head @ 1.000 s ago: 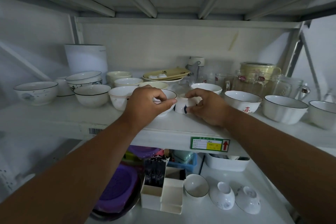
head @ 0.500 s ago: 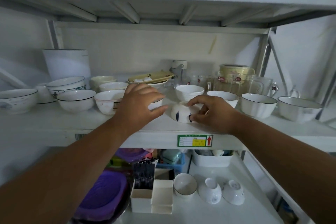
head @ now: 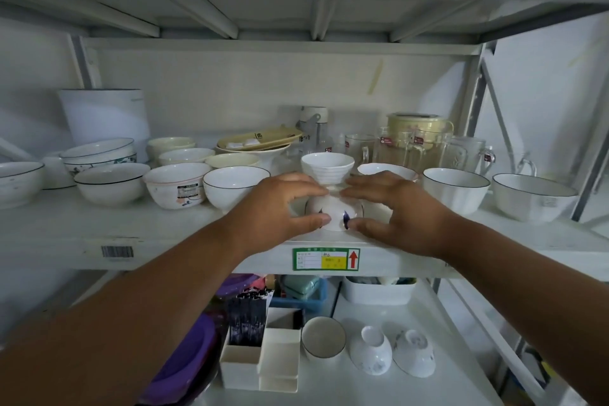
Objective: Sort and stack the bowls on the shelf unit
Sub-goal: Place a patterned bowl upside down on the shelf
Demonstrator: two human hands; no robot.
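Observation:
A small white bowl with blue marks (head: pixel 333 212) stands upside down near the front edge of the white shelf (head: pixel 164 241). My left hand (head: pixel 276 211) holds its left side, thumb on the wall and fingers curled over the top. From the other side my right hand (head: pixel 398 211) holds it the same way. Right behind it stands a ribbed white bowl (head: pixel 328 166). To its left are a black-rimmed white bowl (head: pixel 230 186) and a labelled bowl (head: pixel 174 189), with more bowls and stacks beyond.
Two larger white bowls (head: pixel 456 189) (head: pixel 534 199) stand at the right, with glass mugs (head: pixel 395 148) and a yellow plate stack (head: pixel 257 143) behind. The shelf below holds small bowls (head: pixel 324 336), white boxes (head: pixel 263 359) and a purple basin (head: pixel 184 359). A shelf underside hangs close overhead.
My left hand has left the black-rimmed bowl and come right onto the small bowl. Both hands now hold it at the shelf's front edge.

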